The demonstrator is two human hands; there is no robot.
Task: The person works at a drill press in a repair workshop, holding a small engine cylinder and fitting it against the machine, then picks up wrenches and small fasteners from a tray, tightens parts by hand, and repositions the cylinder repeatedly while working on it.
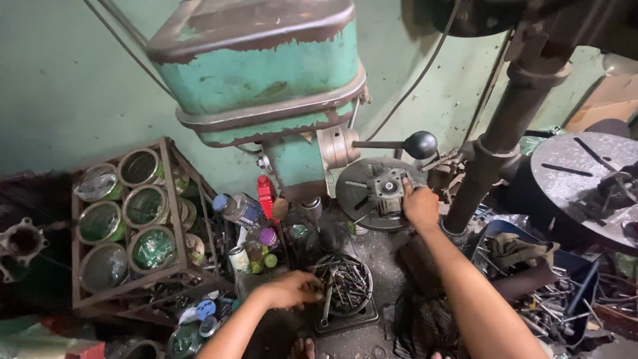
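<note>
Reaching down at 6 o'clock, the left hand [292,290] is dipping into a round bowl of drill bits [343,284] sitting on a dark square base on the floor; its fingers [312,286] are curling closed around the bits at the bowl's 9 o'clock rim, exact bit unclear. The right hand [421,206] is stretching up to 1 o'clock, its fingers closing on a small metal workpiece [387,189] lying on the round drill press table [355,199]. A teal drill press head [266,73] is hanging at 12 o'clock, its black-knobbed feed lever [420,144] sticking out just above the right hand. A rack of green tins [126,219] is standing at 9 o'clock. A second slotted round table [571,176] is sitting at 3 o'clock, with a dark steel column [495,143] rising between the two tables.
</note>
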